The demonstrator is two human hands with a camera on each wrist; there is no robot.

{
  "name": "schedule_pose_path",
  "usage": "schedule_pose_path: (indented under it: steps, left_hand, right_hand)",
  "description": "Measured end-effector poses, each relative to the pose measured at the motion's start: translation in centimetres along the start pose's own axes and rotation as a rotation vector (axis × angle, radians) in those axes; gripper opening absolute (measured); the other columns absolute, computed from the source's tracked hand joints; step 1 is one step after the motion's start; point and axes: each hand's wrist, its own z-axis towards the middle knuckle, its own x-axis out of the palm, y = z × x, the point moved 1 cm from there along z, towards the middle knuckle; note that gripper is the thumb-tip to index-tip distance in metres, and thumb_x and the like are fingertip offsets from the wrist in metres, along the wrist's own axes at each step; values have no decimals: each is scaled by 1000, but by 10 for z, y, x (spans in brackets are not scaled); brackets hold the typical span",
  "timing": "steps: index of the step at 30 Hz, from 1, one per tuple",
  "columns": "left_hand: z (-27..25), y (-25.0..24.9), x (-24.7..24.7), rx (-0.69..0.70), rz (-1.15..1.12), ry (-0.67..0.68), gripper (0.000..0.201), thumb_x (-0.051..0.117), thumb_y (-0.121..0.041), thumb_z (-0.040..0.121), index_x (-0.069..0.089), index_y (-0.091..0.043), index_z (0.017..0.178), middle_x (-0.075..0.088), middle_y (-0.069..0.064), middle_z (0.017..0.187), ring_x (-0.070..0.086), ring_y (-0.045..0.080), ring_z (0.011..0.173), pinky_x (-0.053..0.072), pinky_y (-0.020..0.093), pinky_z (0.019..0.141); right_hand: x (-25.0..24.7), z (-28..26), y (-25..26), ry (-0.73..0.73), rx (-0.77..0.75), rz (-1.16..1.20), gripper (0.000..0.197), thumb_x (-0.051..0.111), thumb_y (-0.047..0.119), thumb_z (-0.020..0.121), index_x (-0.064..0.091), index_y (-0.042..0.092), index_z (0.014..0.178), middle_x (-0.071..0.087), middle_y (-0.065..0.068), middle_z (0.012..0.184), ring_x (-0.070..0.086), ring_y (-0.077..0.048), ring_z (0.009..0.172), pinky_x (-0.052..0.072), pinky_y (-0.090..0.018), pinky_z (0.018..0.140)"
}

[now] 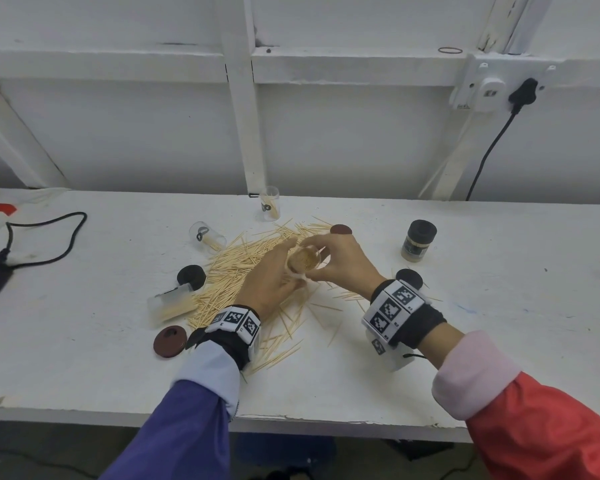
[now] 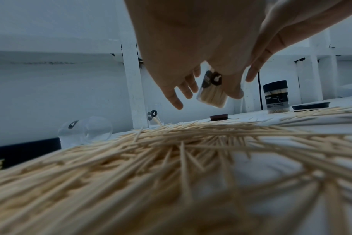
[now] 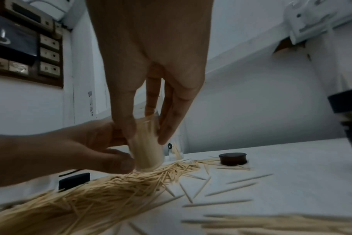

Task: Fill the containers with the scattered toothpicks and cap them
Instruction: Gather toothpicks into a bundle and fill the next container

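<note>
Both hands hold one clear toothpick container, packed full of toothpicks and uncapped, just above the toothpick pile. My left hand grips its lower body from the left. My right hand pinches its upper part from the right. In the right wrist view the container tilts between the right fingers, with the left hand at its base. In the left wrist view the container hangs below the left palm, over the pile.
A capped full container stands at the right. An upright clear container stands at the back; two more lie at the left. Loose caps: black, brown. A black cable lies far left.
</note>
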Motion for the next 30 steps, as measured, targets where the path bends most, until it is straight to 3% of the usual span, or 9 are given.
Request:
schedule_pose_path:
  steps: [3, 6, 11, 15, 17, 19, 23, 26, 30]
  left_hand:
    - [-1, -3, -2, 7, 26, -31, 55, 68, -33, 88, 44, -28, 138, 55, -9, 131, 54, 10, 117, 48, 33, 91]
    - [-2, -4, -6, 9, 84, -60, 50, 67, -43, 87, 52, -21, 130, 62, -5, 119, 59, 14, 104, 49, 33, 78]
    - [-2, -4, -8, 36, 84, -105, 56, 72, -31, 85, 51, -18, 135, 57, -1, 128, 50, 17, 119, 46, 33, 88]
    - [-1, -6, -6, 76, 138, -55, 53, 72, -30, 85, 54, -17, 133, 63, 0, 122, 56, 20, 114, 42, 29, 84]
    - [0, -4, -5, 32, 165, -41, 51, 73, -33, 84, 56, -18, 130, 65, -2, 118, 58, 19, 109, 38, 26, 78]
    - [0, -2, -4, -11, 168, -32, 51, 72, -36, 83, 56, -19, 129, 65, -3, 116, 58, 19, 108, 42, 28, 79]
    - [0, -1, -5, -68, 157, -15, 47, 72, -39, 82, 57, -20, 123, 66, -5, 109, 61, 19, 102, 48, 34, 79]
    - [-1, -4, -5, -75, 198, 11, 49, 71, -42, 83, 56, -21, 125, 65, -6, 113, 59, 18, 104, 46, 32, 80]
    - [-1, -4, -5, -86, 220, 38, 51, 70, -45, 84, 55, -22, 127, 65, -7, 114, 59, 17, 106, 42, 30, 77]
  right_hand:
    - [6, -1, -1, 76, -45, 92, 51, 80, 10, 70, 66, 19, 119, 62, 15, 103, 57, -3, 87, 48, -13, 69]
    - [8, -1, -1, 81, 17, 163, 62, 84, 22, 69, 59, 25, 125, 61, 9, 113, 57, -7, 96, 53, -22, 77]
    - [6, 0, -3, 49, 0, 175, 40, 82, 16, 72, 67, 15, 109, 64, 11, 101, 59, -8, 98, 57, -30, 75]
    - [-5, 1, -12, 179, 70, 216, 50, 79, 22, 79, 60, 20, 125, 63, 9, 112, 59, -7, 107, 55, -25, 85]
    - [-14, 1, -19, 215, 150, 127, 54, 72, 31, 85, 54, 19, 133, 63, 2, 119, 59, -9, 107, 49, -23, 90]
    - [-23, -1, -30, 287, 236, -116, 50, 69, 28, 87, 54, 14, 133, 61, -5, 125, 58, -15, 107, 45, -24, 89]
    - [-21, -13, -52, 553, 324, -541, 64, 79, 23, 77, 52, 15, 135, 51, -3, 131, 47, -22, 122, 40, -31, 98]
    - [-18, -16, -61, 538, 300, -555, 55, 81, 15, 73, 61, 13, 125, 53, -6, 121, 51, -25, 113, 41, -28, 87]
    - [-19, -18, -63, 450, 321, -520, 20, 80, 8, 71, 77, 11, 91, 69, -5, 89, 62, -24, 85, 40, -23, 66]
